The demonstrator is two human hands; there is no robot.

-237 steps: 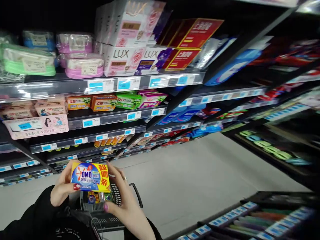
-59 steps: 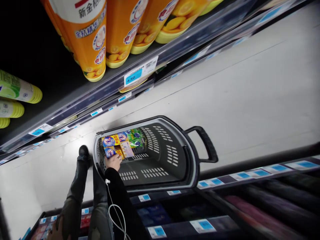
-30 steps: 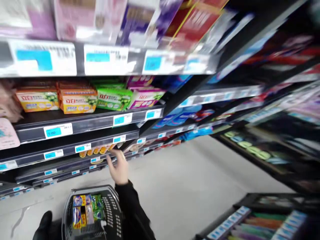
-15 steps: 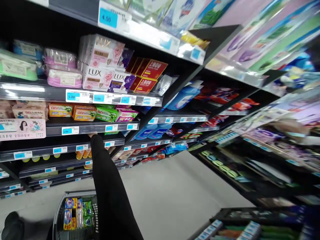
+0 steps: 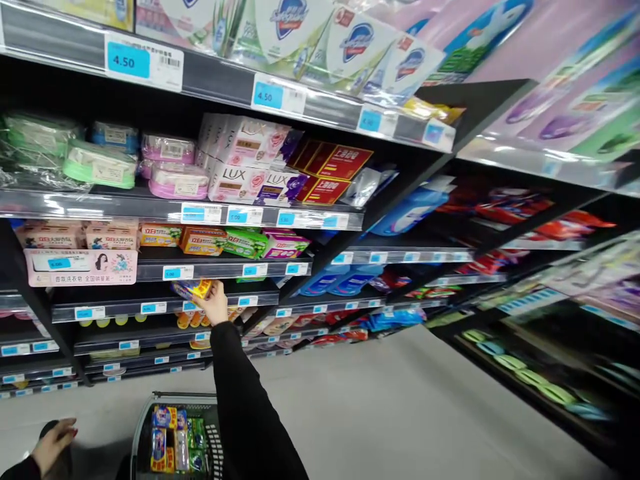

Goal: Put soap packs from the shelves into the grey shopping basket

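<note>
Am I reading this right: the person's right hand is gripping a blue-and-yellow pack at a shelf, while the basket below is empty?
Not quite: the basket isn't empty. The head view shows colourful packs inside. The right hand is indeed gripping a blue-and-yellow pack at a shelf.

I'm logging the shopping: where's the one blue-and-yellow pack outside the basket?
In the head view, left of centre, the blue-and-yellow pack is in the right hand, seen just below the shelf edge under the orange boxes.
</note>
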